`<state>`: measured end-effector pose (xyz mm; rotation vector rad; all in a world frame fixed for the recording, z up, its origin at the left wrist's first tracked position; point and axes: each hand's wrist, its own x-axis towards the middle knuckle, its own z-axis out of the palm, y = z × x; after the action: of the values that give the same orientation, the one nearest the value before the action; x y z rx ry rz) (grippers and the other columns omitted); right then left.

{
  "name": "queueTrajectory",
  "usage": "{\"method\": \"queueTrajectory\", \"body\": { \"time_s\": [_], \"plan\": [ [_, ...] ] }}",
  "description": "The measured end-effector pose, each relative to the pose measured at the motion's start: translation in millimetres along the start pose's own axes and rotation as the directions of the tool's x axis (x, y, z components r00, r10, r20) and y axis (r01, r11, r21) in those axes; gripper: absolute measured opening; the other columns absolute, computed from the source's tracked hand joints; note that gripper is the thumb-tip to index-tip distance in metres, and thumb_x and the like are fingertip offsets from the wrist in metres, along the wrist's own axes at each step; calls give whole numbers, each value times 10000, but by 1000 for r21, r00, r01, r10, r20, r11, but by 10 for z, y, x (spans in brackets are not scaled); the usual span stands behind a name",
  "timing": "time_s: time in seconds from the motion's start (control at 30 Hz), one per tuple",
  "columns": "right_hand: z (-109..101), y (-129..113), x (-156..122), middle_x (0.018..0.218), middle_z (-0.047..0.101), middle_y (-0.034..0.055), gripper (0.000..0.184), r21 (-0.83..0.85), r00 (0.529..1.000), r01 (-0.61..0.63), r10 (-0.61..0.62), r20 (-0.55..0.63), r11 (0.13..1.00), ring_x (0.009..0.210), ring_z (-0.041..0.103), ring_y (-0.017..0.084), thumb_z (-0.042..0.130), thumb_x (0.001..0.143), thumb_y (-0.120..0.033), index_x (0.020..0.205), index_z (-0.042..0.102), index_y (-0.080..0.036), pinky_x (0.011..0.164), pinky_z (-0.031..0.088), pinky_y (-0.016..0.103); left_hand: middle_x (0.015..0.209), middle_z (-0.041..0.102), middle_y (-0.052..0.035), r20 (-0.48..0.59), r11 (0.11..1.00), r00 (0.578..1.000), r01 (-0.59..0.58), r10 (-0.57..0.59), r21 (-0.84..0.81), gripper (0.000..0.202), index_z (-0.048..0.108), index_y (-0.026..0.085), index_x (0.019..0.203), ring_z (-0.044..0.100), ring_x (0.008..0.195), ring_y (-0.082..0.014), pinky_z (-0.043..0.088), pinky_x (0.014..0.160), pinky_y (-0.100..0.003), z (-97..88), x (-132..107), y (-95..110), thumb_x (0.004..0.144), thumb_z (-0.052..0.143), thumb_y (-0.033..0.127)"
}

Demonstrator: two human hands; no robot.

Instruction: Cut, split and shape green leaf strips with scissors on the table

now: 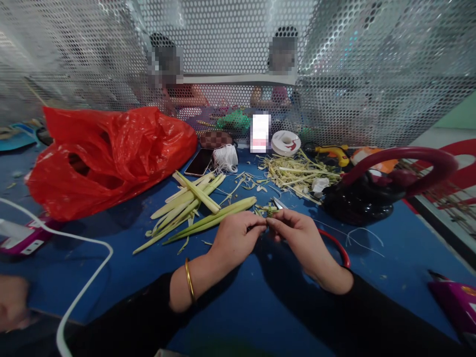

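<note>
Over the middle of the blue table, my left hand (238, 235) and my right hand (297, 235) meet fingertip to fingertip, both in a pinch. Between them is a small green plant piece (270, 210), mostly covered by the fingers. Scissors show their blades (278, 203) just beyond my right hand, and a red handle (340, 248) comes out beside the right wrist. Long pale-green leaf stalks (201, 196) lie in a loose pile past my left hand. A thin white thread (366, 240) curls on the table to the right.
A red plastic bag (115, 153) fills the back left, near a phone (200, 162) and white string (225, 158). Behind lie a ribbon spool (285, 143) and plant scraps (297, 171). A black pot with a maroon handle (359, 201) stands right. A white cable (87, 282) crosses the left.
</note>
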<state>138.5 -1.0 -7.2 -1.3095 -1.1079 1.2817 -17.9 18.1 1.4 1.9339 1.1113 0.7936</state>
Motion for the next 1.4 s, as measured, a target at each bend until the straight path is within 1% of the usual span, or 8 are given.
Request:
{"method": "queueTrajectory", "body": {
  "time_s": [0.17, 0.4, 0.53, 0.77, 1.0, 1.17, 1.3, 1.4],
  "plan": [
    [-23, -6, 11, 518, 543, -24, 239, 52, 999, -18, 15, 46, 998, 502, 458, 102, 702, 717, -354, 598, 601, -173, 530, 363, 258, 810, 699, -35, 42, 995, 998, -45, 42, 84, 205, 735, 199, 825, 617, 778, -185, 432, 717, -300, -25, -2, 1, 853, 535, 164],
    [-13, -18, 10, 570, 555, -28, 259, 42, 1000, -21, 21, 2, 999, 525, 473, 98, 729, 702, -387, 634, 603, -172, 531, 378, 248, 790, 695, -17, -4, 962, 987, 153, -159, -227, 127, 627, 176, 888, 648, 726, -158, 486, 688, -282, 56, 13, -50, 773, 588, 138],
    [-8, -25, 14, 609, 568, -30, 212, 10, 1000, -22, 22, 22, 1000, 537, 484, 97, 743, 682, -337, 665, 605, -178, 523, 386, 243, 746, 679, 7, -18, 951, 984, 166, -176, -261, 215, 567, 183, 921, 649, 700, -144, 486, 673, -272, 61, 14, -17, 730, 588, 88],
    [-16, -33, 16, 580, 569, -31, 156, 44, 999, -16, 14, 45, 999, 526, 494, 103, 749, 655, -280, 674, 641, -169, 543, 391, 266, 736, 674, 24, -53, 993, 993, 100, -104, -71, 283, 542, 206, 1017, 616, 682, -142, 462, 686, -290, 24, -1, -38, 755, 562, 103],
    [-15, -49, 7, 658, 614, -13, 199, 218, 976, -205, 182, 121, 954, 524, 536, 90, 800, 586, -260, 691, 667, -155, 531, 381, 252, 772, 696, 6, -69, 988, 996, 60, -50, 141, 330, 549, 213, 1070, 626, 773, -181, 432, 729, -326, -21, 2, 17, 765, 547, 90],
    [-29, -35, 30, 652, 602, -24, 198, 202, 989, -140, 127, 73, 969, 554, 530, 97, 799, 609, -282, 687, 661, -163, 571, 397, 263, 751, 681, -2, -9, 961, 979, 200, -205, -190, 223, 608, 183, 983, 623, 697, -156, 468, 695, -302, 7, 36, -15, 763, 590, 148],
    [-23, -23, 25, 635, 603, -20, 209, 185, 993, -104, 93, 68, 977, 573, 521, 110, 788, 625, -313, 687, 651, -167, 584, 395, 267, 762, 679, -24, 149, 783, 919, 389, -364, -486, 164, 642, 143, 904, 623, 677, -140, 488, 693, -290, 33, 65, -7, 746, 646, 186],
    [-24, -13, 23, 648, 603, -16, 216, 180, 993, -108, 95, 76, 978, 579, 513, 113, 784, 628, -320, 693, 645, -169, 582, 393, 270, 700, 661, -13, 151, 722, 897, 427, -417, -544, 63, 659, 134, 778, 598, 630, -119, 482, 670, -267, 31, 86, 0, 717, 669, 147]
  ]
}}
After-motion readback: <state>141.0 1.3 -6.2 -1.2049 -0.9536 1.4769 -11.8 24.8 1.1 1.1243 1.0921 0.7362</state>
